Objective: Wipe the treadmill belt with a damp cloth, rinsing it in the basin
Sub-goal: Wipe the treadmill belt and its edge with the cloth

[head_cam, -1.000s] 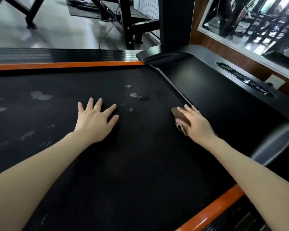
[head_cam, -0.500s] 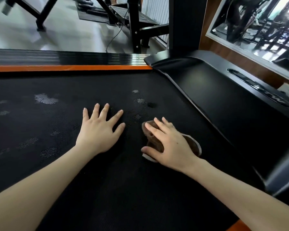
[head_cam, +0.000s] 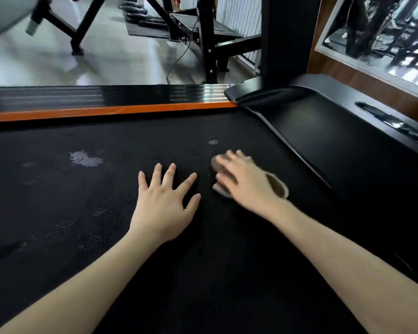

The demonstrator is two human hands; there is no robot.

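1. The cloth (head_cam: 278, 188) is a small brown rag with a pale edge. It lies flat on the treadmill belt (head_cam: 106, 273), near the belt's right side and just short of the black motor cover (head_cam: 323, 145).
2. Judged by the way it flattens under the palm, it is soft, limp and light. Being damp, it would probably drag on the textured belt rather than slide freely.
3. It has no stiff part to grasp. For wiping, a flat palm over its middle seems the best hold. For lifting it to rinse, a pinch of bunched cloth at the exposed edge by the wrist would serve.
4. No basin is in view.
5. The right grip (head_cam: 246, 182) lies on top of the cloth, fingers stretched forward and pressing down, not curled around it. The hand is blurred, which suggests a sweeping stroke, so the thumb's position cannot be told.
6. The right forearm reaches in from the lower right, low over the belt.
7. The left grip (head_cam: 164, 208) is spread open, palm down on the bare belt just left of the cloth. It holds nothing and appears to brace the body.
8. Pale patches (head_cam: 86, 159) show on the belt to the left, apart from both hands and beyond the cloth's present place.
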